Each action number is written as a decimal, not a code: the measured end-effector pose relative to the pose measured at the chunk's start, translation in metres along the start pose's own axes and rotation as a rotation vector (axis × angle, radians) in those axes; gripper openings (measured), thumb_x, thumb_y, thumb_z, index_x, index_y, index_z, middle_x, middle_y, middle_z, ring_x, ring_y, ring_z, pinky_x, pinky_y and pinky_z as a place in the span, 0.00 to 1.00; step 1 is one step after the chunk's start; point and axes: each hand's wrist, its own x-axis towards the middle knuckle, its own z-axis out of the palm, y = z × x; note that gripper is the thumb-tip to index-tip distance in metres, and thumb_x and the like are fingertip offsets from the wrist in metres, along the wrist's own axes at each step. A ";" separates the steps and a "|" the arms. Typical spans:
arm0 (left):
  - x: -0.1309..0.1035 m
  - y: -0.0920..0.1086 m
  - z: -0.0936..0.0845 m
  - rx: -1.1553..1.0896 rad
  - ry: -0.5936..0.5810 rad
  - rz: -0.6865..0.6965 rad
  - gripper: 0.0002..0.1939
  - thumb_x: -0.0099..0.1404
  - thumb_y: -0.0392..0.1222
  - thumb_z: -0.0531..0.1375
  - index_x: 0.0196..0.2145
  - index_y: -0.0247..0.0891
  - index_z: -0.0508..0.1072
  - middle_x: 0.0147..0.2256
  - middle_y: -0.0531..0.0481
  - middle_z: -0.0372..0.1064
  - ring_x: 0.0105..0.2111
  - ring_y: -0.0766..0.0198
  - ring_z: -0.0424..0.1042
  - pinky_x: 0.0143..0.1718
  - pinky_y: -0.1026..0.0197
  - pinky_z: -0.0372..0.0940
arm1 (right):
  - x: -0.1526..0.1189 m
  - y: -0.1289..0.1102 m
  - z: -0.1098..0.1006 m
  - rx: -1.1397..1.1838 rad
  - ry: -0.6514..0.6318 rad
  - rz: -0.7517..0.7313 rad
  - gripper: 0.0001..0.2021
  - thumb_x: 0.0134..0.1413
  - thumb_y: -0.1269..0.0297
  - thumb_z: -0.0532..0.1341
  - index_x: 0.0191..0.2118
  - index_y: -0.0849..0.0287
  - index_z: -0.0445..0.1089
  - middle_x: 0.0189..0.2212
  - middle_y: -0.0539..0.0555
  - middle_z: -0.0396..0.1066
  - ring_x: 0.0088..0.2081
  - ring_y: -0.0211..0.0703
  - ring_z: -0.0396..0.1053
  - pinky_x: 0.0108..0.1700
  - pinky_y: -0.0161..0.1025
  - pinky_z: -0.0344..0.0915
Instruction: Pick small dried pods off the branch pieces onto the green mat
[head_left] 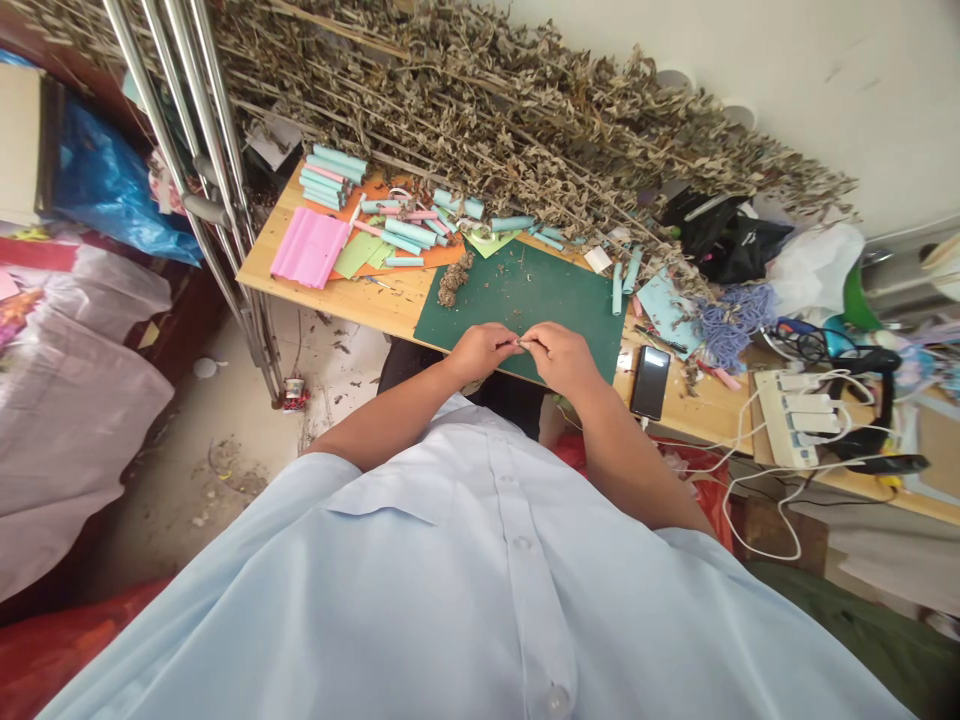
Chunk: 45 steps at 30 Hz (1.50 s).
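Over the near edge of a green cutting mat (555, 290), my left hand (482, 352) and my right hand (556, 355) meet fingertip to fingertip. Both are closed in a pinch. Something small and dark shows between the fingertips, too tiny to name. A clump of dried plant (454, 279) lies on the mat's left side, beyond my left hand. Plant crumbs are scattered over the mat.
Long bundles of dried leafy stalks (450, 90) lie along the back. Blue and pink paper rolls (405, 235) and a pink sheet (310, 247) sit at left. To the right are a phone (650, 382), purple cord (731, 325) and a power strip (787, 420). Metal crutches (217, 190) stand left.
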 end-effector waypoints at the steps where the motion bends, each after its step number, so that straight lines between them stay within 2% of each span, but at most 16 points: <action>1: 0.000 0.000 0.000 -0.002 0.001 0.005 0.12 0.74 0.46 0.62 0.39 0.38 0.83 0.37 0.46 0.78 0.39 0.61 0.76 0.44 0.61 0.67 | 0.002 -0.002 -0.003 -0.051 -0.045 0.003 0.10 0.68 0.68 0.56 0.40 0.55 0.76 0.41 0.58 0.79 0.45 0.51 0.75 0.50 0.47 0.70; 7: 0.000 0.000 0.000 0.020 -0.007 0.012 0.14 0.75 0.48 0.61 0.36 0.37 0.81 0.34 0.47 0.76 0.37 0.62 0.74 0.41 0.62 0.66 | 0.017 -0.026 -0.014 -0.320 -0.294 0.059 0.11 0.65 0.73 0.55 0.45 0.60 0.74 0.44 0.64 0.77 0.45 0.56 0.73 0.47 0.47 0.66; 11: 0.001 0.000 -0.001 0.046 -0.022 0.003 0.15 0.75 0.49 0.60 0.35 0.37 0.81 0.34 0.47 0.76 0.37 0.62 0.74 0.41 0.62 0.66 | 0.028 -0.040 -0.019 -0.353 -0.333 0.141 0.10 0.62 0.74 0.58 0.44 0.59 0.76 0.44 0.64 0.78 0.44 0.55 0.74 0.47 0.45 0.65; 14: 0.001 -0.001 -0.001 0.045 -0.019 0.001 0.15 0.75 0.49 0.61 0.36 0.38 0.82 0.34 0.47 0.77 0.37 0.62 0.74 0.41 0.62 0.66 | 0.028 -0.036 -0.022 -0.248 -0.295 0.160 0.09 0.62 0.72 0.60 0.40 0.57 0.78 0.42 0.60 0.79 0.44 0.53 0.75 0.48 0.44 0.67; 16: 0.001 -0.002 -0.001 0.040 -0.014 -0.005 0.14 0.75 0.49 0.61 0.38 0.38 0.82 0.36 0.46 0.78 0.38 0.62 0.75 0.41 0.61 0.66 | 0.023 -0.026 -0.021 -0.125 -0.223 0.187 0.08 0.62 0.69 0.61 0.40 0.55 0.79 0.41 0.56 0.81 0.43 0.50 0.76 0.47 0.44 0.68; 20: 0.001 -0.003 -0.001 0.050 -0.004 -0.017 0.12 0.73 0.48 0.63 0.40 0.38 0.83 0.37 0.45 0.79 0.39 0.61 0.76 0.43 0.60 0.67 | 0.005 -0.005 -0.007 0.206 -0.028 0.319 0.09 0.58 0.62 0.65 0.44 0.53 0.80 0.37 0.53 0.82 0.37 0.47 0.77 0.42 0.44 0.73; 22: 0.001 -0.002 -0.001 0.064 -0.007 -0.025 0.11 0.73 0.46 0.63 0.39 0.38 0.83 0.37 0.45 0.79 0.39 0.61 0.76 0.43 0.60 0.67 | -0.001 0.000 0.002 0.331 0.002 0.348 0.10 0.56 0.60 0.66 0.43 0.53 0.80 0.36 0.52 0.82 0.36 0.47 0.78 0.41 0.44 0.74; 24: 0.001 0.000 -0.002 0.065 -0.011 -0.036 0.11 0.73 0.46 0.63 0.38 0.38 0.83 0.36 0.46 0.78 0.38 0.61 0.75 0.42 0.61 0.67 | -0.005 -0.001 0.008 0.351 0.041 0.360 0.09 0.56 0.59 0.66 0.41 0.53 0.81 0.35 0.52 0.82 0.36 0.47 0.78 0.42 0.45 0.75; 28: 0.001 0.004 -0.004 0.036 -0.008 -0.036 0.12 0.73 0.47 0.63 0.37 0.38 0.83 0.36 0.46 0.79 0.38 0.62 0.75 0.43 0.61 0.67 | -0.004 -0.007 0.012 0.257 0.132 0.313 0.07 0.58 0.61 0.64 0.38 0.53 0.80 0.36 0.53 0.82 0.38 0.47 0.78 0.46 0.46 0.75; 34: 0.001 0.004 -0.003 0.055 0.000 -0.047 0.11 0.72 0.46 0.64 0.37 0.37 0.82 0.36 0.46 0.79 0.38 0.61 0.75 0.43 0.60 0.67 | -0.003 -0.011 0.012 0.095 0.180 0.117 0.15 0.62 0.68 0.59 0.51 0.54 0.77 0.42 0.56 0.81 0.43 0.49 0.79 0.51 0.47 0.75; 40: 0.000 0.004 -0.004 0.039 0.005 -0.022 0.09 0.72 0.42 0.63 0.38 0.36 0.82 0.35 0.47 0.78 0.37 0.62 0.74 0.42 0.61 0.66 | -0.005 -0.016 0.011 -0.044 0.108 -0.007 0.19 0.68 0.69 0.55 0.60 0.55 0.74 0.47 0.59 0.81 0.51 0.53 0.78 0.57 0.51 0.73; 45: 0.001 0.004 -0.004 0.048 0.002 -0.031 0.10 0.73 0.42 0.63 0.36 0.36 0.81 0.34 0.47 0.77 0.37 0.63 0.74 0.42 0.61 0.66 | -0.009 -0.019 0.008 -0.218 -0.004 -0.033 0.22 0.69 0.68 0.53 0.62 0.56 0.74 0.48 0.61 0.82 0.51 0.57 0.77 0.55 0.52 0.73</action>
